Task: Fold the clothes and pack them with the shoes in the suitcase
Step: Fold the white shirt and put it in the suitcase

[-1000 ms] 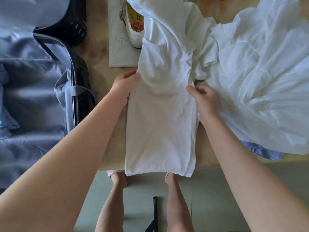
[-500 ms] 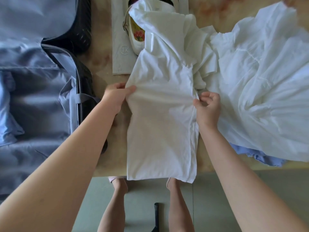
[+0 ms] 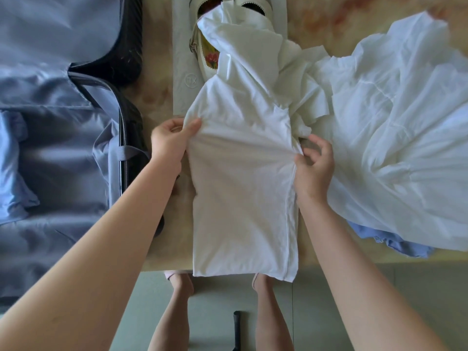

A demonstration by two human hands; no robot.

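**Hands grip a white shirt at both sides beside an open suitcase**

A person stands at the near edge of a beige, marbled table [image 3: 155,79]. A long white shirt [image 3: 243,203], narrowed to a strip, lies in the middle of the table, its hem hanging just over the near edge. The left hand [image 3: 168,146] pinches the shirt's left side between thumb and curled fingers. The right hand [image 3: 314,168] nips the right side between thumb and forefinger, with the other fingers raised and loosely bent. Between the two hands the cloth is lifted and drawn taut.

The far part of the shirt is bunched and draped over a pair of white shoes [image 3: 209,55], one showing a flowered insole. The shoes rest on a pale grey sheet [image 3: 181,72] at the far middle of the table.

The suitcase [image 3: 50,148] lies open at left, its blue lining showing and its dark rim just beside the left forearm. At right a large crumpled white garment [image 3: 395,127] is spread out, touching the shirt's far right side, and a blue garment [image 3: 395,240] shows from under its near edge. The person's bare legs [image 3: 177,315] stand on a green floor [image 3: 329,287] below.
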